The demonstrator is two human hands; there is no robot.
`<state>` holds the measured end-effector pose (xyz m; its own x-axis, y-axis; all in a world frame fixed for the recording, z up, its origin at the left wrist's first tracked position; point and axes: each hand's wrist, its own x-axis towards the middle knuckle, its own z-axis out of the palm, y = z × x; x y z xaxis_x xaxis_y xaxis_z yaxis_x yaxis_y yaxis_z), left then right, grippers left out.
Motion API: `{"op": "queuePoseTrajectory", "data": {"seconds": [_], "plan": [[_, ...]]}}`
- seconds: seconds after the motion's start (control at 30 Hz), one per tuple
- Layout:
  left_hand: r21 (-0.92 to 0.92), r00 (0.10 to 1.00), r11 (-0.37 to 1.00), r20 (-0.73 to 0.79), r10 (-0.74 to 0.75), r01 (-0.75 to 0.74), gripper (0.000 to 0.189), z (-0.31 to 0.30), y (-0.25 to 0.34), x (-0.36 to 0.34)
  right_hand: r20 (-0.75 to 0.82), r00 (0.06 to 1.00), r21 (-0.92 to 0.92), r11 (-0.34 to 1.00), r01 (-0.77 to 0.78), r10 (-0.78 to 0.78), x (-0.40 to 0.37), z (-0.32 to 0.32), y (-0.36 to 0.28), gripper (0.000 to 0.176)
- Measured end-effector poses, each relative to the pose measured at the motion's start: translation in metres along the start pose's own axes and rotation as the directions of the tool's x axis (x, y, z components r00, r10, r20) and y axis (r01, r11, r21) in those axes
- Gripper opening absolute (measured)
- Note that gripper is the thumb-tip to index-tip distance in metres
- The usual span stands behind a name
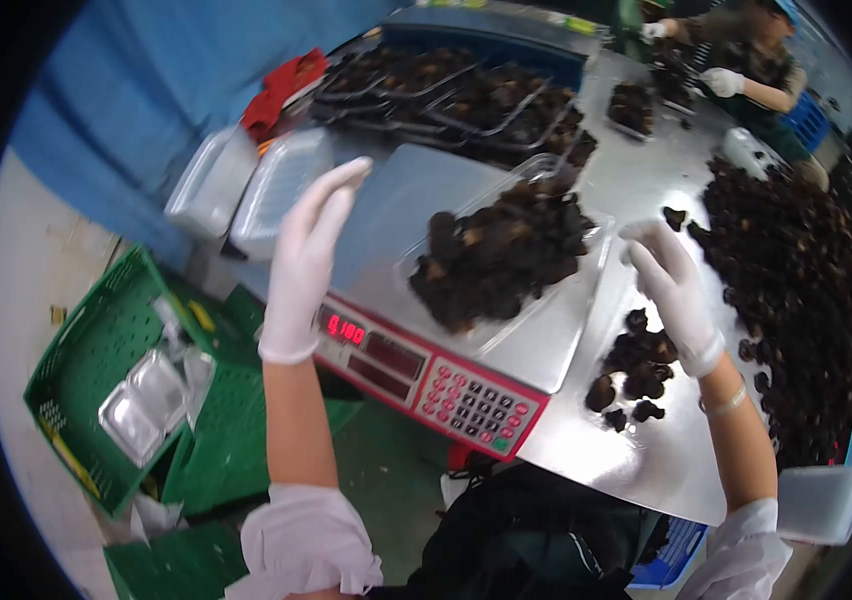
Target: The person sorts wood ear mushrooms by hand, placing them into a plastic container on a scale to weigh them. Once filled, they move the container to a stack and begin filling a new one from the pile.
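A clear tray (401, 275) heaped with dark fungus pieces (496, 255) rests on the metal plate of a red scale (426, 380), whose display shows red digits. To the left of the tray is my left hand (311, 250) in a white glove, raised over the scale's left side, fingers extended and holding nothing. On the tray's other side hovers my gloved right hand (671, 290), fingers a little bent and apart, empty, above the metal table near a small group of loose dark pieces (636, 365).
Filled trays (446, 90) stand behind the scale, with stacked empty trays (281, 185) and a red cloth (281, 90) at left. A large dark pile (796, 300) covers the table's right. Green crates (106, 350) stand lower left. A co-worker's gloved hand (721, 82) is across the table.
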<state>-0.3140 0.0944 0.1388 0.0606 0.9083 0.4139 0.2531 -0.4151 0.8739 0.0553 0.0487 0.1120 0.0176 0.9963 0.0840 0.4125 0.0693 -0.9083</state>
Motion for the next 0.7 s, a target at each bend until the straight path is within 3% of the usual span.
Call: {"op": "queuePoseTrajectory", "data": {"seconds": [0.07,0.13,0.17,0.3,0.37,0.43,0.5,0.57,0.67,0.7], "plan": [[0.075,0.999,0.996,-0.007,-0.048,0.048,0.033,-0.005,0.000,0.009,0.097,0.988,0.028,0.992,-0.121,0.117,-0.017,0.004,-0.007,0.020],[0.202,0.970,0.975,0.199,-0.138,0.097,0.032,-0.004,-0.001,0.016,0.217,0.957,0.014,0.980,-0.200,0.192,-0.027,0.007,-0.013,0.021],[0.203,0.971,0.975,0.199,-0.136,0.095,0.032,-0.001,-0.003,0.016,0.266,0.937,0.001,0.972,-0.235,0.226,-0.031,0.009,-0.018,0.022],[0.275,0.957,0.961,0.268,-0.110,0.033,0.028,0.017,-0.001,0.015,0.346,0.905,0.020,0.963,-0.270,0.247,-0.037,0.010,-0.025,0.025],[0.269,0.943,0.952,0.253,-0.218,0.148,0.030,0.024,0.004,0.006,0.361,0.901,0.059,0.959,-0.278,0.239,-0.039,0.008,-0.025,0.026],[0.388,0.945,0.921,0.290,-0.149,0.026,0.031,0.030,0.008,-0.006,0.358,0.904,0.055,0.962,-0.269,0.233,-0.039,0.007,-0.024,0.029],[0.495,0.954,0.850,0.298,0.030,-0.181,0.032,0.038,0.006,-0.018,0.381,0.901,0.055,0.967,-0.248,0.209,-0.039,0.007,-0.022,0.031],[0.492,0.959,0.848,0.277,0.064,-0.198,0.033,0.041,0.005,-0.022,0.395,0.880,0.031,0.954,-0.299,0.263,-0.041,0.008,-0.024,0.033],[0.535,0.935,0.793,0.336,0.116,-0.291,0.032,0.041,0.003,-0.018,0.394,0.894,0.057,0.965,-0.257,0.215,-0.042,0.012,-0.022,0.034],[0.397,0.963,0.908,0.268,0.027,-0.136,0.031,0.042,0.001,-0.015,0.403,0.888,0.034,0.966,-0.255,0.220,-0.041,0.012,-0.023,0.035]]}}
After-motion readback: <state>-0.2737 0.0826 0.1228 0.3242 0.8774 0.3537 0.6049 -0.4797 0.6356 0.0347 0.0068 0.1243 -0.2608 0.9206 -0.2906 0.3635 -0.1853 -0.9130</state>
